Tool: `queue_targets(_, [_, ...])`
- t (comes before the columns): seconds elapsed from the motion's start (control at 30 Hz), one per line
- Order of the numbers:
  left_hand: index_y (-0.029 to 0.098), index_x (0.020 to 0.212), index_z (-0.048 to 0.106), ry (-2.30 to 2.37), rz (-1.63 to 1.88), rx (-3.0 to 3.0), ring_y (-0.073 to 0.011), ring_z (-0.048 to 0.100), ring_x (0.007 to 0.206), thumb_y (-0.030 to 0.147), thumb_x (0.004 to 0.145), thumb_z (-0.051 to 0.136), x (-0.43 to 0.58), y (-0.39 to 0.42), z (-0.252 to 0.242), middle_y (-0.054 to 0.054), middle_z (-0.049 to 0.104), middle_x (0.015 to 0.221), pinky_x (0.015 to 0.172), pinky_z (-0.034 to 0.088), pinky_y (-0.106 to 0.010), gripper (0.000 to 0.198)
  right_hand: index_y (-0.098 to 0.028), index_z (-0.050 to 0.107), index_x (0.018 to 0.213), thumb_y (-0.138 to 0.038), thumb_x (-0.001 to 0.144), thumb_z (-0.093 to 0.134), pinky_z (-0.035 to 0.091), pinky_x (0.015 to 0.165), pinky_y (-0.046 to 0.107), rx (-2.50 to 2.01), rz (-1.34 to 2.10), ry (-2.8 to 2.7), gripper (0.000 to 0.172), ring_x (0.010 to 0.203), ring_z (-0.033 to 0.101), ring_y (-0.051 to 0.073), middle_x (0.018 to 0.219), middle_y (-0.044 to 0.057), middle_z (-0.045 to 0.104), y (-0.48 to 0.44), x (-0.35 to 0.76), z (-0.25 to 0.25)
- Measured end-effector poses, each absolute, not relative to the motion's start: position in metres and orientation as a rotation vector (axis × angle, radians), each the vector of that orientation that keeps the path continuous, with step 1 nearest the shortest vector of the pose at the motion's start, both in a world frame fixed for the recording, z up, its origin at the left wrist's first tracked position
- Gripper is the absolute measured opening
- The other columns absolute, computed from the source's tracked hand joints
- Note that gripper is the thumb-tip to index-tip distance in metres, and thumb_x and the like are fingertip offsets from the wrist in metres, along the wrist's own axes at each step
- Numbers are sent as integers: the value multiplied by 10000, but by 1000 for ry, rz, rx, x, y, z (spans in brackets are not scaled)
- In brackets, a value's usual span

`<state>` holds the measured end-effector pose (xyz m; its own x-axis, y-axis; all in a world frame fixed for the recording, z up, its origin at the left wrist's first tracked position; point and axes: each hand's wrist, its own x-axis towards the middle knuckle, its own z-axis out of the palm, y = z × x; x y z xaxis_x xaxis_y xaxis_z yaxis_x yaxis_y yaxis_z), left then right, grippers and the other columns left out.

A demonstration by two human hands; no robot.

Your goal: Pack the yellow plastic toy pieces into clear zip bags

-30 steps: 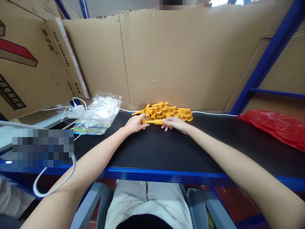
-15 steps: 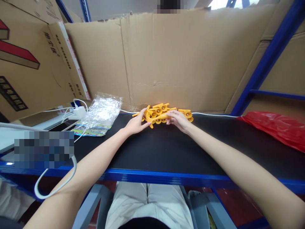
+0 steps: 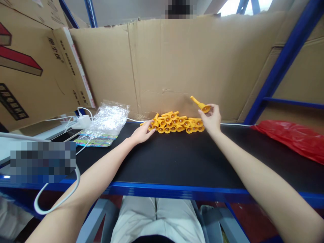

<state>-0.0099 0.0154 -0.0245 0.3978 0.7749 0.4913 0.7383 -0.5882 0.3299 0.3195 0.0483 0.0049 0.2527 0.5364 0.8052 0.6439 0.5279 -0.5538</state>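
A stacked pile of yellow horn-shaped pieces (image 3: 173, 125), each with a flared mouth and a thin stem, lies against the cardboard at the back of the black tabletop. Most of their mouths face me. At the pile's left end, my left hand (image 3: 142, 134) rests with thumb and fingers apart, touching the pieces there. Above the right end, my right hand (image 3: 212, 120) pinches one yellow horn-shaped piece (image 3: 204, 108) near its wide mouth. Its stem points up and to the left.
A tall cardboard wall (image 3: 182, 67) closes off the back. A clear plastic bag (image 3: 112, 114) lies left of the pile, near a white charger (image 3: 84, 120) and looping cables. A red plastic bag (image 3: 291, 138) lies on the right. Blue metal edging (image 3: 167, 190) runs along the front.
My right hand has lifted a yellow horn-shaped piece off the pile and carried it up and to the right. My left hand stays at the pile's left end.
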Motion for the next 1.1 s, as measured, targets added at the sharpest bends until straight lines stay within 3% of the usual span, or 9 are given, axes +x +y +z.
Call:
queue_targets(0.17, [194, 1281, 380, 1373, 985, 2566, -154, 581, 765, 433, 860, 415, -8, 16, -26, -96, 564, 1108, 780, 458, -334, 486, -198, 520, 1152, -360, 824, 472, 346, 901, 465, -1474, -383, -1791, 369, 1060, 509, 285, 1146, 126, 583, 50, 321, -16])
queue_targets(0.33, [177, 1227, 423, 1367, 1152, 2456, -155, 584, 826, 381, 860, 433, -7, 20, -28, -83, 586, 1055, 810, 456, -323, 420, -206, 538, 1196, -322, 849, 441, 314, 933, 495, -1644, -323, -2016, 378, 1145, 471, 287, 1222, 124, 567, 56, 318, -25])
queue_targets(0.53, [139, 1166, 475, 1642, 1411, 2177, -227, 493, 1140, 322, 838, 461, -11, 38, -32, -145, 532, 1212, 965, 375, -365, 375, -179, 476, 1286, -423, 883, 335, 319, 974, 505, -1621, -177, -1986, 492, 1232, 396, 295, 1336, 110, 473, 60, 321, -23])
queue_targets(0.63, [107, 1221, 442, 1863, 1322, 1917, -277, 420, 1232, 346, 838, 451, -16, 51, -37, -199, 472, 1295, 1002, 330, -400, 452, -161, 443, 1315, -464, 889, 284, 304, 1000, 505, -1623, -142, -1931, 546, 1269, 347, 298, 1377, 115, 421, 64, 325, -24])
queue_targets(0.77, [131, 1253, 425, 1884, 1180, 1704, -287, 440, 1228, 400, 838, 438, -19, 66, -40, -197, 473, 1314, 962, 367, -400, 494, -163, 463, 1299, -461, 888, 288, 304, 1013, 491, -1638, -148, -1925, 537, 1264, 359, 292, 1366, 122, 433, 66, 328, -25])
queue_targets(0.9, [146, 1175, 506, 1695, 1198, 1694, -256, 448, 1226, 344, 857, 388, -12, 76, -30, -155, 483, 1322, 953, 382, -380, 392, -176, 488, 1276, -457, 888, 295, 293, 1020, 492, -1651, -171, -1928, 516, 1261, 367, 284, 1361, 113, 442, 63, 326, -24])
queue_targets(1.1, [164, 910, 630, 1720, 1146, 1650, -231, 592, 1008, 293, 845, 374, 12, 89, -29, -93, 652, 1055, 868, 441, -326, 294, -178, 487, 1269, -457, 896, 272, 284, 1024, 492, -1659, -216, -2010, 513, 1260, 368, 270, 1368, 84, 439, 56, 321, -21])
